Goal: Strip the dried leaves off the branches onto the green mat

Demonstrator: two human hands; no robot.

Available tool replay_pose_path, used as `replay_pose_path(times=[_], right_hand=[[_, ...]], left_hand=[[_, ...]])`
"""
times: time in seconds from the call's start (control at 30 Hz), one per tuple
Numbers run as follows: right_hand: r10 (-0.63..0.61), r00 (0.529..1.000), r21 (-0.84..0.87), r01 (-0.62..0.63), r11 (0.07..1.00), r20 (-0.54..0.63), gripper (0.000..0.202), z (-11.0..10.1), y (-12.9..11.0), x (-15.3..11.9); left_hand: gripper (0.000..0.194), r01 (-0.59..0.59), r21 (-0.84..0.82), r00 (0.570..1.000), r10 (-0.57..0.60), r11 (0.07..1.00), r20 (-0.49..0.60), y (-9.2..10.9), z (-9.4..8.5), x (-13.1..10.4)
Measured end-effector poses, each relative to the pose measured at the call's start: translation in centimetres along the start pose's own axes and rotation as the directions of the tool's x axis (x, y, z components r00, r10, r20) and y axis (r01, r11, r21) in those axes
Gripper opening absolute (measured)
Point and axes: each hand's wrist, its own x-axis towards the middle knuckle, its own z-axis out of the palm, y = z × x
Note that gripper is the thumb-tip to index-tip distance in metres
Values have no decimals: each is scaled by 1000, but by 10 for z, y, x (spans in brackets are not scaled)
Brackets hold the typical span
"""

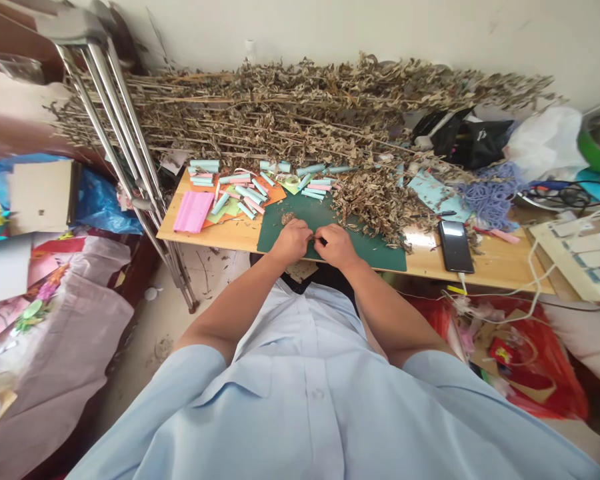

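My left hand [294, 240] and my right hand [335, 244] meet at the front edge of a green mat [287, 257], fingers closed in pinches that almost touch. Whatever lies between the fingertips is small and mostly hidden; a brownish bit shows there. Just beyond my left hand is a small clump of dried plant crumbs [288, 217]. To the right of my right hand, a heap of dried leaves [375, 203] covers part of the mat. Rolled blue and pink paper tubes [250, 195] lie behind and to the left, beside a folded pink sheet [193, 211].
Long dried plant stalks [260, 110] fill the back of the table along the wall. Metal crutches [125, 133] lean at the left end. On the right are a phone [455, 247] on a cable, purple yarn [493, 193], a power strip [580, 257] and a red bag [555, 360] below.
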Motion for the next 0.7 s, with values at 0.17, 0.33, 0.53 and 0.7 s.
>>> replay_pose_path(times=[0.17,0.33,0.53,0.7], right_hand=[[24,1000,2,-24,1000,5,14,0,0,-1],[26,1000,4,-26,1000,-8,15,1,0,-1],[11,1000,-2,-11,1000,-18,15,3,2,-3],[-5,999,-19,4,1000,-51,15,4,2,-4]], left_hand=[[29,0,-14,1000,0,1000,1,1,-1,-1],[29,0,-30,1000,1,1000,5,2,-2,-1],[30,-9,-17,1000,9,1000,10,2,-2,-2],[29,-15,-12,1000,15,1000,-1,2,-3,-2]])
